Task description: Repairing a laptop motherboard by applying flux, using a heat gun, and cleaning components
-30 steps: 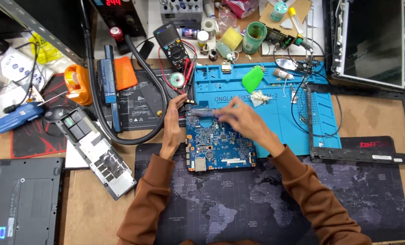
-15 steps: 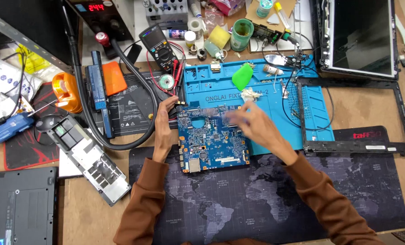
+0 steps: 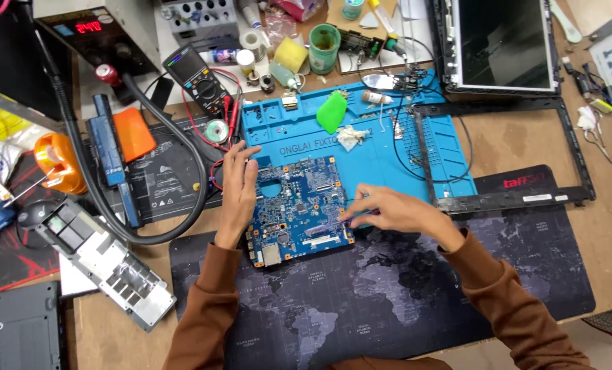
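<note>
We note blue circuit board (image 3: 297, 209) long axis left-right, slightly tilted; left hand (image 3: 236, 195) fingers spread on left edge; right hand (image 3: 391, 211) fingertips pinched together at right edge.

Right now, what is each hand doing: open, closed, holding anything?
Left hand: open, fingers resting on the left edge of the blue circuit board, holding nothing.
Right hand: fingers pinched at the board's right edge; whether it grips anything cannot be told.

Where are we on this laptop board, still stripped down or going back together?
Stripped down: the blue circuit board lies bare on the blue mat, the screen bezel and screen panel set aside. In hand: left hand steadies the board's edge, right hand touches its right side. Nothing is refitted yet.
</note>
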